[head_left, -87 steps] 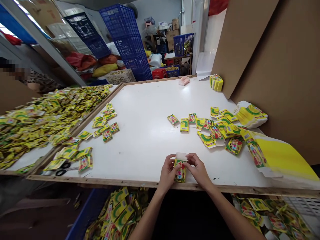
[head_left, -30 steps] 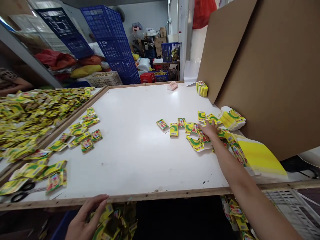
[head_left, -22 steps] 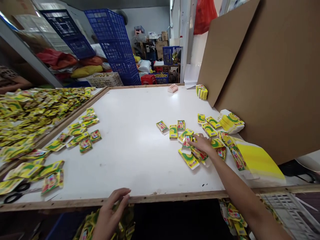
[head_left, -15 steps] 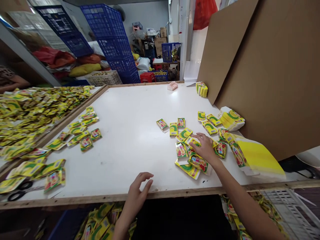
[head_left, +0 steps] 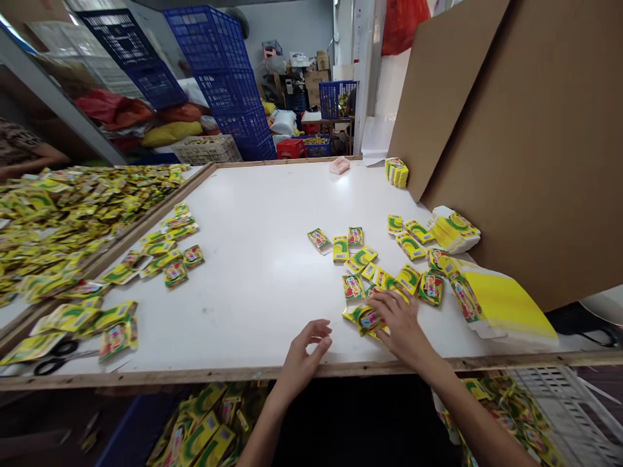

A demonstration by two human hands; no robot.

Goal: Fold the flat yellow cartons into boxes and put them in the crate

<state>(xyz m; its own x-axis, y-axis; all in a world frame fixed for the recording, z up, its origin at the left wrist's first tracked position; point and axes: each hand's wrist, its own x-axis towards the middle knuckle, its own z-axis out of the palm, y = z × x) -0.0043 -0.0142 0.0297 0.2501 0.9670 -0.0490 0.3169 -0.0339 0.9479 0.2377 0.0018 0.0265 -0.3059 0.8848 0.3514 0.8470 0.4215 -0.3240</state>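
My right hand (head_left: pixel 402 324) is closed on a small yellow-green carton (head_left: pixel 367 319) with a red fruit print, its fingers over the top and the thumb at the near side. Another yellow carton lies partly hidden beneath it. Around this hand several similar cartons lie loose, among them a fruit-printed carton (head_left: pixel 353 287), a banana-printed carton (head_left: pixel 407 277) and a carton (head_left: pixel 431 288) on the right. Near the front edge, my left hand (head_left: pixel 306 357) hovers with thumb and curved fingers apart and nothing in between.
Flattened yellow cartons (head_left: pixel 506 298) are stacked at the right, by a leaning cardboard sheet (head_left: pixel 535 149). More cartons (head_left: pixel 175 274) and black-handled scissors (head_left: pixel 63 348) lie left. A wooden strip (head_left: pixel 160 201) borders a heap of packets (head_left: pixel 97 214). Filled crates stand below the table.
My right hand has come nearer the front edge, and the fruit-printed carton has shifted left with it. My left hand has moved right towards it. The view has turned slightly.
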